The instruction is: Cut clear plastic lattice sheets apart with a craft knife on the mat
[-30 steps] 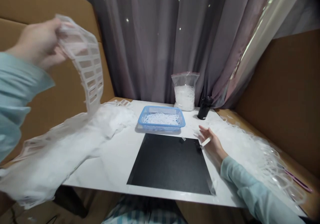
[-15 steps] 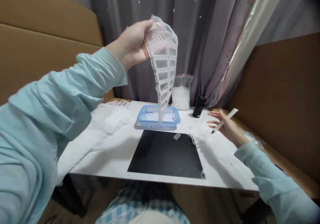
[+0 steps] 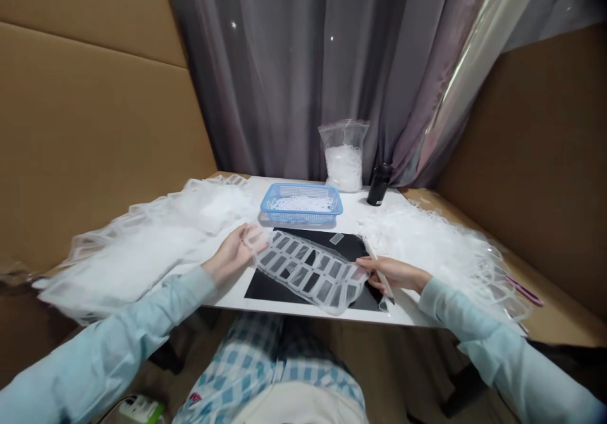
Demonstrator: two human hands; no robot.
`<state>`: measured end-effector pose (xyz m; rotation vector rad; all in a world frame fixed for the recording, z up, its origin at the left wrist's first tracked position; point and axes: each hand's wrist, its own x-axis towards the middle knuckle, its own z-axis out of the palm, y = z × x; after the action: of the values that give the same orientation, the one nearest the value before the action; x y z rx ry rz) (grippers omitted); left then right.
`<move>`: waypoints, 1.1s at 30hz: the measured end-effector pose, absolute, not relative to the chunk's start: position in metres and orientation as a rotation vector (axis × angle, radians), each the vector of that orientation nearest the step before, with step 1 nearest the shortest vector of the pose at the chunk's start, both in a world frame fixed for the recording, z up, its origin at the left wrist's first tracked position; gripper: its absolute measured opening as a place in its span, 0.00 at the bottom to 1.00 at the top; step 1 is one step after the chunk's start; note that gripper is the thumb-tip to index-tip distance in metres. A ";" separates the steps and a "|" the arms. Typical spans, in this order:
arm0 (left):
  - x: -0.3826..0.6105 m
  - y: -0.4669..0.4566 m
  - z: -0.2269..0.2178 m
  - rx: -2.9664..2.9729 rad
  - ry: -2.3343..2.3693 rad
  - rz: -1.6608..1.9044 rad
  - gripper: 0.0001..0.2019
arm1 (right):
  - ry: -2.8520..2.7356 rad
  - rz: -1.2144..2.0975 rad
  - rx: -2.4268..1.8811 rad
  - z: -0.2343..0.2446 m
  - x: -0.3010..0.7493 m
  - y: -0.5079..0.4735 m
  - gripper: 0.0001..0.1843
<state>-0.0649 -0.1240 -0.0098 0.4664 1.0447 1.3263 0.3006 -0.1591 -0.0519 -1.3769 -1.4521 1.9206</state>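
Holds a translucent, windowed plastic strip point(image 3: 307, 268) by opposite ends in left hand point(image 3: 233, 254) and right hand point(image 3: 394, 273), above black rectangular mat point(image 3: 268, 289), lower centre of frame.

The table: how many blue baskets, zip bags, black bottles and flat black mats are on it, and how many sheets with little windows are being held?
Blue basket: 1
Zip bag: 1
Black bottle: 1
Black mat: 1
Held windowed sheet: 1
Total: 5

A translucent sheet point(image 3: 309, 271) with two rows of rectangular cells slants over the black mat point(image 3: 265, 287), beside a slim pale tool point(image 3: 388, 286).
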 end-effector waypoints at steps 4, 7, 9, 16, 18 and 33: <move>-0.095 -0.134 -0.030 0.465 1.141 1.262 0.11 | -1.559 1.895 -1.441 -0.044 0.300 -0.155 0.32; -0.111 -0.131 -0.039 0.537 1.227 1.180 0.08 | -1.640 1.853 -1.491 -0.040 0.299 -0.153 0.33; -0.119 -0.128 -0.043 0.608 1.281 1.137 0.06 | -1.695 1.808 -1.526 -0.038 0.300 -0.150 0.33; -0.124 -0.148 -0.040 0.970 1.263 0.816 0.16 | -1.775 1.464 -1.701 -0.008 0.343 -0.134 0.31; -0.119 -0.154 -0.041 1.092 1.245 0.699 0.22 | -1.779 1.356 -1.773 -0.001 0.355 -0.130 0.31; -0.119 -0.177 -0.064 2.780 1.173 0.653 0.16 | -1.454 0.883 -1.584 0.003 0.307 -0.140 0.37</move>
<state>-0.1192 -0.1769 -0.0637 2.7803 1.1726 0.6533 0.3068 -0.1395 0.0033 -1.5836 -1.4544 0.8826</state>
